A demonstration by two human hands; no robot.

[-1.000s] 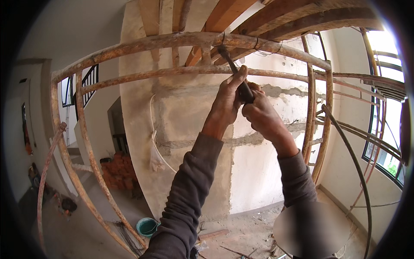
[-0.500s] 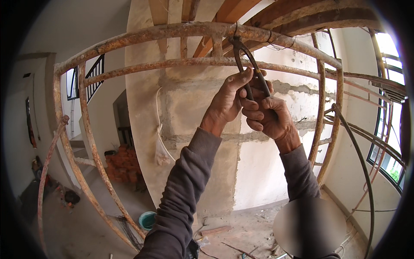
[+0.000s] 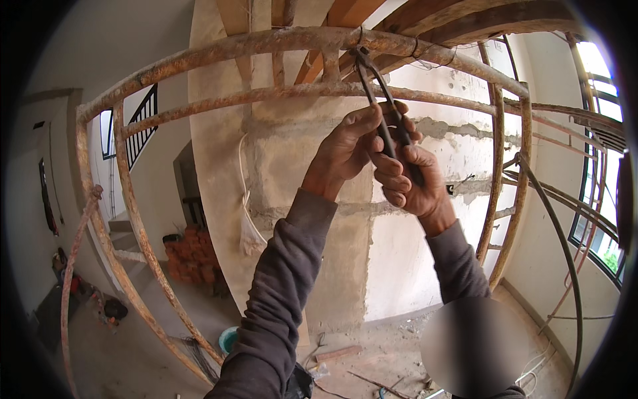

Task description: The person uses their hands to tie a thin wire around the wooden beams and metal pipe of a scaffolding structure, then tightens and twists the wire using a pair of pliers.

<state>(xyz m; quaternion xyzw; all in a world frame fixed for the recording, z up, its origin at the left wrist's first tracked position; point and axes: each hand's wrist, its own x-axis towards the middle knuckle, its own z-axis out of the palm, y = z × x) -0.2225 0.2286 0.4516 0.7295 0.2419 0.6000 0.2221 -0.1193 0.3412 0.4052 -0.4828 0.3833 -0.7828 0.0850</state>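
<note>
Dark metal pincers [image 3: 385,138] point upward in front of me, with a hand at each of their two long handles. My left hand [image 3: 345,145] is closed on the left handle, the thumb lying along it. My right hand [image 3: 420,178] wraps its fingers round the lower handles. The jaws are up against a thin wire tie [image 3: 361,34] on the rusty upper tube of a scaffold frame [image 3: 259,45]. Whether the jaws grip the wire is too small to tell.
Wooden beams [image 3: 492,30] run overhead, close above the frame. A patchy plaster wall [image 3: 306,266] stands behind it. Lower left are a brick stack [image 3: 191,254] and a teal bucket [image 3: 228,339]. Scraps of wood [image 3: 337,353] litter the floor. A dark pole [image 3: 555,226] slants down at right.
The pincers' handles have come closer together, and my right hand has closed further on them. The view has shifted slightly.
</note>
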